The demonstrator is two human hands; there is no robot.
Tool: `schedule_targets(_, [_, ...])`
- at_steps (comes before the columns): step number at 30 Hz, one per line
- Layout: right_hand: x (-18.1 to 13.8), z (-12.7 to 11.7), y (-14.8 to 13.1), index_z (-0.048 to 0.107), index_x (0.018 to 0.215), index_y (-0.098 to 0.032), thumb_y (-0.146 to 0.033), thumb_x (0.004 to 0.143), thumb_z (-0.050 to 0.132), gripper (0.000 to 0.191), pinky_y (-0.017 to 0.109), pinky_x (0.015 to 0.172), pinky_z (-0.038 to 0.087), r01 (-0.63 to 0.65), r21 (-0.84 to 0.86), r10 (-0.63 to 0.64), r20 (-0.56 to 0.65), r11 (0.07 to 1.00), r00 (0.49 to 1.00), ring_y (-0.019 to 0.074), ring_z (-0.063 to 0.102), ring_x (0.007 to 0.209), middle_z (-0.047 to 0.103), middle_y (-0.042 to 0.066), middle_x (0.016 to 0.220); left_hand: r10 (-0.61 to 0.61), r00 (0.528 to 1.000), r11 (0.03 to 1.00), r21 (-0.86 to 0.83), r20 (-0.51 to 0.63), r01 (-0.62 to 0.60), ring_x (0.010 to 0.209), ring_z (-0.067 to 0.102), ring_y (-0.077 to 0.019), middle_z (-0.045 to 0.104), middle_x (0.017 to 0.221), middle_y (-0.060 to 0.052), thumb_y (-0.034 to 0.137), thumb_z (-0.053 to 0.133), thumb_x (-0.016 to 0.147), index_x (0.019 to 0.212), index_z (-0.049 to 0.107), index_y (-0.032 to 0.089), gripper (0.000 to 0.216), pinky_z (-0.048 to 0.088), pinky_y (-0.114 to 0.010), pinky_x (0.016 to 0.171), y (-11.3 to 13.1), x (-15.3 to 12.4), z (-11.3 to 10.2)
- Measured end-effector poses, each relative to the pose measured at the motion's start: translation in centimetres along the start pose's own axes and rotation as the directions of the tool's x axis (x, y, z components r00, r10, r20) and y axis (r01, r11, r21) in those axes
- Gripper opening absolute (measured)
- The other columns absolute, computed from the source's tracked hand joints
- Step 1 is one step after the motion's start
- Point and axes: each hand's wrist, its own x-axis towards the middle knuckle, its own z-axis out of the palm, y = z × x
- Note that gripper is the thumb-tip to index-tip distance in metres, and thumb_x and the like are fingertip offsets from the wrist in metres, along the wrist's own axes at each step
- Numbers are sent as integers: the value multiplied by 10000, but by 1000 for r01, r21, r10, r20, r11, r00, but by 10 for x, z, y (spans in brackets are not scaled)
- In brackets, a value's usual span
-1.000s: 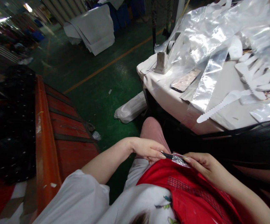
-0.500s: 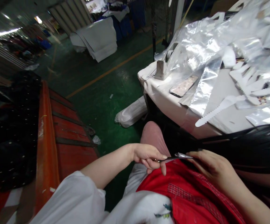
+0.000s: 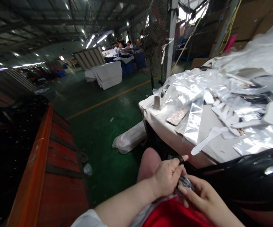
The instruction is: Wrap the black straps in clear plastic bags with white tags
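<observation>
My left hand (image 3: 167,176) is closed over a thin black belt (image 3: 181,159), part of which curls up by the fingers. My right hand (image 3: 203,194) pinches the belt's shiny lower part, close against the left hand. Clear glints there look like plastic film, but the fingers hide most of it. Both hands are above my lap, over the red apron (image 3: 176,214). To the right lies a large bundle of glossy black strips (image 3: 252,179).
The white-covered table (image 3: 160,118) carries a phone (image 3: 177,117), clear plastic bags (image 3: 195,118) and several white serrated plastic pieces (image 3: 208,140). A wrapped roll (image 3: 129,138) lies on the floor. An orange-red cart (image 3: 63,186) stands left, and a fan (image 3: 154,28) farther back.
The hands have come together; the black belt, stretched flat between them earlier, is now bunched and curled. My view has tilted up, showing more of the hall.
</observation>
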Motion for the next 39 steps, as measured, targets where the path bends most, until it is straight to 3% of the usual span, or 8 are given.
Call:
schedule_targets(6, [-14, -29, -2, 595, 764, -192, -537, 881, 573, 365, 237, 509, 417, -42, -155, 26, -104, 987, 994, 117, 482, 512, 559, -25, 598, 13, 956, 882, 448, 293, -149, 832, 641, -238, 690, 874, -126, 364, 376, 978, 975, 674, 138, 374, 464, -334, 815, 4, -18, -10])
schedule_targets(10, [-16, -43, -10, 642, 810, -209, -450, 914, 571, 273, 254, 713, 475, 77, -375, -87, -10, 924, 996, 160, 592, 752, 638, 13, 799, -185, 849, 983, 89, 496, 162, 549, 480, -114, 523, 593, 4, 479, 372, 986, 925, 696, 138, 474, 414, -238, 605, 4, -24, -18])
schedule_targets(13, [-17, -45, -9, 642, 835, -215, -452, 959, 493, 307, 256, 725, 473, 107, -400, -64, 120, 910, 991, 162, 590, 763, 637, 16, 827, -246, 711, 785, -295, 659, 545, 369, 240, -60, 293, 443, 94, 566, 351, 976, 1029, 699, 95, 588, 369, -221, 495, 1, -28, -24])
schedule_targets(22, [-30, -20, -18, 533, 737, -210, -454, 993, 407, 375, 255, 656, 440, 124, -431, -69, 140, 894, 988, 156, 514, 686, 566, 13, 742, -496, 804, 315, -795, 328, 519, 852, 693, -176, 697, 981, -94, 303, 657, 865, 1261, 504, 150, 451, 493, -287, 754, -22, -23, 6])
schedule_targets(26, [-33, -20, -23, 535, 753, -209, -427, 999, 405, 353, 260, 672, 437, 132, -452, -87, 119, 882, 989, 156, 509, 694, 566, 13, 751, -336, 934, 658, -681, 118, 323, 990, 675, -195, 688, 1044, -123, 275, 499, 949, 1348, 444, 119, 433, 463, -347, 935, -18, -21, 18])
schedule_targets(30, [-31, -37, -19, 556, 742, -204, -438, 978, 452, 349, 250, 650, 435, 121, -406, -112, 46, 906, 993, 148, 512, 674, 554, 6, 727, -101, 974, 975, -172, 203, 137, 985, 636, -204, 682, 999, -93, 248, 413, 964, 1329, 515, 137, 395, 457, -355, 936, -6, -29, 15])
schedule_targets(35, [-23, -57, -14, 548, 681, -185, -467, 940, 524, 384, 237, 593, 401, 84, -299, -73, 48, 950, 996, 131, 470, 630, 510, -8, 675, -12, 920, 1000, -13, 392, 19, 659, 511, -131, 550, 695, -7, 311, 411, 969, 1037, 654, 117, 317, 432, -263, 688, 10, -38, 5])
schedule_targets(39, [-16, -65, -2, 555, 718, -176, -505, 930, 527, 393, 238, 582, 395, 42, -124, -29, 105, 991, 994, 129, 467, 621, 532, -6, 667, -71, 877, 850, -431, 475, 302, 480, 353, -66, 413, 565, 60, 500, 469, 957, 1140, 642, 103, 470, 358, -218, 554, 17, -43, 6])
